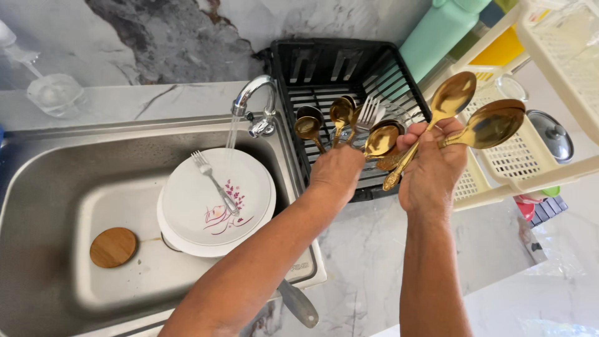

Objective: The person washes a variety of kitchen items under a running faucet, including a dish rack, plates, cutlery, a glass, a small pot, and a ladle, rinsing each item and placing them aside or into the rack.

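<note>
At centre frame the left hand [337, 171] is closed round a bunch of gold spoons [340, 122] and a fork, above the black rack [299, 62]. Just right of it, the right hand [432, 165] grips two big gold spoons [474, 115]. Lower left, tap water runs onto plates [249, 206] in the sink [43, 187].

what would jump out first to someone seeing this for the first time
The gold spoons stand out most: the right hand holds a few fanned out at upper right, while the left hand grips a bunch of gold spoons and a fork over the black dish rack. Next comes the white flowered plate in the steel sink, a silver fork lying on it under the running tap.
</note>
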